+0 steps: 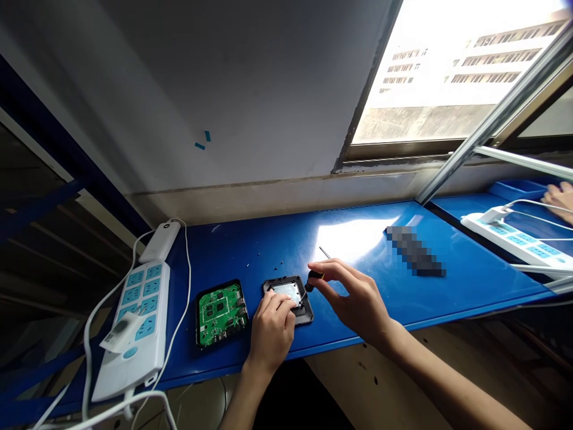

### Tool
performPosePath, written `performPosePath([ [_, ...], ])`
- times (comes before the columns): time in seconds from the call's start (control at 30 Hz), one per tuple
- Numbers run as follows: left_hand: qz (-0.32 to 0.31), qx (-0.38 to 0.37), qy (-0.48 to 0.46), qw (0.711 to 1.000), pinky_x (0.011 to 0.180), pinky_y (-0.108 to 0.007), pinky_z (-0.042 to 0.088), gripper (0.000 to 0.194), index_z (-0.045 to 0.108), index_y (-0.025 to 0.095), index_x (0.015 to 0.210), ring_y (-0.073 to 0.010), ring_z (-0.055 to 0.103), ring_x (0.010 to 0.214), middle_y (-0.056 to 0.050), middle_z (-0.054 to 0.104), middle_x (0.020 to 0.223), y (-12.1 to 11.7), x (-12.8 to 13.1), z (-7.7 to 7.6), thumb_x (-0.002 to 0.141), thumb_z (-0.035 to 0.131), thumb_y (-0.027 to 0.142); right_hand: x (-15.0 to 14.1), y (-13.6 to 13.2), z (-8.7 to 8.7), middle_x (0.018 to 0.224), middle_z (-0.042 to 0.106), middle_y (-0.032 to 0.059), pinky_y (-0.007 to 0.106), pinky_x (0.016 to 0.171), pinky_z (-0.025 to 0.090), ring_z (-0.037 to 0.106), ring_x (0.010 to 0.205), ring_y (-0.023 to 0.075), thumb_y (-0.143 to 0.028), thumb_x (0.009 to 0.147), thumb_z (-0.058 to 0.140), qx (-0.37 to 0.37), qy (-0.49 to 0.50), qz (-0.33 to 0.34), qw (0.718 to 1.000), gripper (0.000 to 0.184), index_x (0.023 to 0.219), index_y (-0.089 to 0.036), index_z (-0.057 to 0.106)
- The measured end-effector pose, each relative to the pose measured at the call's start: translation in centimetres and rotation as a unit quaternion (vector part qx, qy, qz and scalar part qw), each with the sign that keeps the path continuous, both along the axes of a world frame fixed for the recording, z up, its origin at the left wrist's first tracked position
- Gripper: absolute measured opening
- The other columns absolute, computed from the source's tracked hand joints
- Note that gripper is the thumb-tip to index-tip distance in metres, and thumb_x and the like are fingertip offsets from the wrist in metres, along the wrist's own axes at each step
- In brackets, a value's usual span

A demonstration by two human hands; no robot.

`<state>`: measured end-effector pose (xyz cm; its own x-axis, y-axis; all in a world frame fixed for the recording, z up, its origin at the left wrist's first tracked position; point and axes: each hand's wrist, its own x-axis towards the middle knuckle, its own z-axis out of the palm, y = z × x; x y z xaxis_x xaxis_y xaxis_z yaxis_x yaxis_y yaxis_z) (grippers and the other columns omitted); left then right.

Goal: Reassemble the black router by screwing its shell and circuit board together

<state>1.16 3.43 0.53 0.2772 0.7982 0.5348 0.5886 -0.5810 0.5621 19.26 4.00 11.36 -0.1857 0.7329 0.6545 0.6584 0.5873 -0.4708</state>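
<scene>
My left hand (272, 325) holds down a small black plastic casing (305, 318), its fingers bent over the near left part. Inside the casing sits a silvery plate (286, 290). Pinched between the fingertips of my right hand (358, 295) is a screwdriver with a black and yellow handle (314, 276). Its shaft slants down to the casing's right side; the exact tip contact is too small to make out. Left of the casing lies another black shell with a green circuit board (220, 313). A thin metal rod (325, 253) shows just beyond my right hand.
Several tiny screws (282, 262) lie on the blue table (268, 239) behind the casing. A white power strip (156, 304) with cables stands at left. A blurred dark object (414, 251) lies at right. Beyond a metal post are another power strip (514, 239), a blue tray (519, 190) and another person's hand (559, 200).
</scene>
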Motion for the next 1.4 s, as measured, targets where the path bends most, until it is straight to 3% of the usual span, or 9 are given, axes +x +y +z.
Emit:
performPosePath([
  [0.27,-0.004,0.016,-0.016,1.000,0.098,-0.042,0.053,0.029,0.067,0.023,0.093,-0.0187,0.061,0.094,0.000,0.070,0.093,0.2,0.0,0.3,0.088,0.048,0.002,-0.6,-0.1,-1.2,0.108,0.072,0.0065,0.028,0.072,0.061,0.071,0.081,0.0154,-0.016,0.094,0.062,-0.030,0.005,0.011,0.999,0.026,0.120,-0.022,0.061],
  [0.4,0.024,0.032,-0.038,0.998,0.093,-0.038,0.055,0.028,0.067,0.023,0.100,-0.0194,0.061,0.100,-0.003,0.070,0.102,-0.6,-0.7,0.4,0.092,0.047,0.006,-0.7,0.1,-2.2,0.112,0.070,0.0059,0.030,0.077,0.062,0.072,0.088,0.0167,-0.017,0.095,0.061,-0.056,0.030,0.020,0.998,0.032,0.125,-0.026,0.057],
  [0.7,0.103,0.026,-0.061,0.992,0.089,-0.037,0.056,0.025,0.066,0.022,0.105,-0.0205,0.062,0.104,-0.006,0.066,0.108,-2.4,-1.4,0.4,0.094,0.047,0.010,-2.5,5.9,-1.3,0.109,0.072,0.0065,0.037,0.076,0.062,0.073,0.077,0.0178,-0.023,0.094,0.061,-0.035,0.097,-0.022,0.994,0.030,0.123,-0.027,0.057],
  [0.93,0.123,0.021,-0.075,0.989,0.085,-0.035,0.057,0.022,0.067,0.021,0.100,-0.0203,0.063,0.101,-0.008,0.065,0.105,-2.2,-1.4,0.7,0.094,0.047,0.011,-4.5,8.2,-2.8,0.114,0.070,0.0071,0.033,0.075,0.060,0.070,0.077,0.0160,-0.022,0.095,0.059,-0.045,0.051,-0.010,0.998,0.031,0.125,-0.025,0.057],
  [1.23,0.125,0.022,-0.053,0.991,0.078,-0.032,0.055,0.021,0.065,0.020,0.097,-0.0190,0.060,0.089,-0.005,0.064,0.089,-2.5,-1.2,0.5,0.094,0.048,0.009,-4.5,8.2,-3.7,0.110,0.070,0.0060,0.034,0.073,0.061,0.070,0.074,0.0159,-0.024,0.095,0.058,-0.046,0.055,-0.021,0.997,0.028,0.123,-0.026,0.058],
  [1.4,0.192,0.029,-0.011,0.981,0.088,-0.047,0.051,0.019,0.066,0.018,0.106,-0.0291,0.052,0.106,-0.011,0.062,0.108,-2.6,-0.8,-0.1,0.091,0.056,0.013,-3.9,6.4,-3.2,0.112,0.072,0.0074,0.038,0.077,0.063,0.075,0.081,0.0188,-0.027,0.094,0.062,-0.061,0.122,-0.026,0.990,0.028,0.121,-0.026,0.055],
])
